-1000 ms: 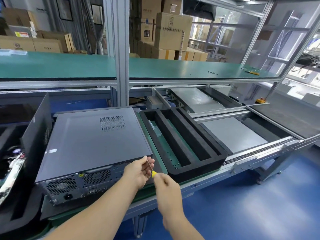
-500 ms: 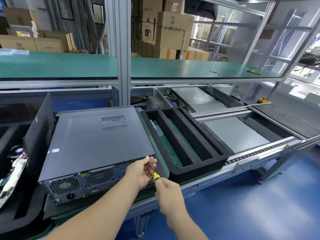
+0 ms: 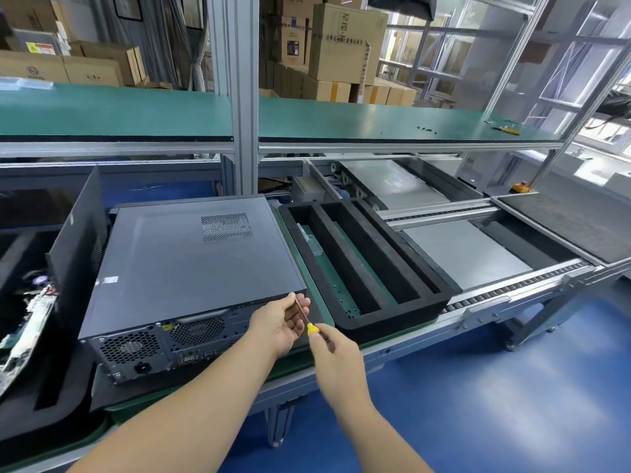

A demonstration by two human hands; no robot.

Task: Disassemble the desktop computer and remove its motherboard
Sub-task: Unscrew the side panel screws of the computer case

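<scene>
— Starting at your far left, what have you got?

— A loose black side panel [image 3: 76,230] stands on edge just beside your desktop computer case [image 3: 191,264]. The case lies flat on the green mat [image 3: 316,302], lid on, its rear fan grilles and power socket facing you.

— And your left hand?

— Your left hand [image 3: 278,322] sits at the case's near right corner, palm turned up. The fingers are loosely curled around the screwdriver shaft [image 3: 300,310], thumb tip touching the lid's edge. It steadies the shaft rather than clamps it.

— Your right hand?

— Your right hand [image 3: 336,356] is closed on the yellow screwdriver handle [image 3: 312,328], fingers pinching it near the top, with the shaft pointing up and away toward the corner.

— Further right?

— A black foam tray [image 3: 392,312] with long slots rests just beside the case. Small screws lie in its near slot. Beyond it runs the roller conveyor [image 3: 512,288].
</scene>
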